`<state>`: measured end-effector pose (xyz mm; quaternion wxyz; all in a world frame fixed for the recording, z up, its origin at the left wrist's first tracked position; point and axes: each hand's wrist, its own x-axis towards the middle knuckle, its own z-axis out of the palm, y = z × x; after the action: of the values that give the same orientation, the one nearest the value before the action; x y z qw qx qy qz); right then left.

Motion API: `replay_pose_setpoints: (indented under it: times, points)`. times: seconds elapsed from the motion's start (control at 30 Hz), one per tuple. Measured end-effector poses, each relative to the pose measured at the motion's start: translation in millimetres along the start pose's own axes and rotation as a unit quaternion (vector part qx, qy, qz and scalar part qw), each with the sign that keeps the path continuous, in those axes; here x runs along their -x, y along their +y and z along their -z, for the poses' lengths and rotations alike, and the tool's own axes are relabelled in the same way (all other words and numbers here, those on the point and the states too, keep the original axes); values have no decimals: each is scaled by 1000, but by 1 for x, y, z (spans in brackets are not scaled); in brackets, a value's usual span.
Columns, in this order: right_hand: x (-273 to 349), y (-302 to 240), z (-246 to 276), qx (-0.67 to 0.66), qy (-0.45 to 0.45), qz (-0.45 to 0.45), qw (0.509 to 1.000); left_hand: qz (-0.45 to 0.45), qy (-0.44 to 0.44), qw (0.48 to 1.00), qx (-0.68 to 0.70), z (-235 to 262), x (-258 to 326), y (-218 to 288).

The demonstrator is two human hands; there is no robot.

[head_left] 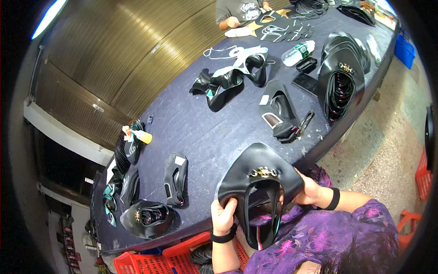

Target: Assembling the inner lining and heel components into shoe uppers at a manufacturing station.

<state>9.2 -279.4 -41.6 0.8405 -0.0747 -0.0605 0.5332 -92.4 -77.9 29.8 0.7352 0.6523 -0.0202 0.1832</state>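
Both my hands hold a black leather shoe upper (261, 157) at the table's near edge, its gold chain ornament facing up. My left hand (223, 217) is closed on its left flap, thumb on top. My right hand (309, 188) grips the right flap, its fingers partly hidden behind the leather. The upper's open back hangs down over my lap. Beyond it on the table lie another black upper (275, 101) with a white label and a pair of thread snips (307, 121).
At the right stands a stack of black uppers (336, 55), beside a phone (305, 84) and a plastic bottle (299, 53). More uppers (172, 179) lie at the left. Red crates (147, 264) sit below the table edge. A co-worker's hand (233, 22) rests across the table.
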Motion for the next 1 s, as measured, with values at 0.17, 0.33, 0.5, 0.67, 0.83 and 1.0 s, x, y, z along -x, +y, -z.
replay_pose_setpoints:
  times: [0.17, 0.33, 0.5, 0.67, 0.83, 1.0]
  points:
    - [0, -7, -7, 1, 44, 36, 998, 64, 112, 992, -10, 8, -1, -22]
    - [0, -3, 4, 75, 125, 77, 986, 82, 104, 988, 79, 14, 2, -34]
    - [-7, -4, -6, 186, 167, 97, 963, 155, 121, 974, 112, 23, -3, -29]
    - [-9, -9, -12, 242, 156, 125, 949, 148, 156, 972, 92, 17, -5, -19]
    - [-6, -25, -17, 330, 101, 4, 939, -8, 155, 988, -3, 11, 10, -20]
    - [-8, -38, -24, 419, 69, 11, 906, 62, 94, 991, 68, 20, 13, -17]
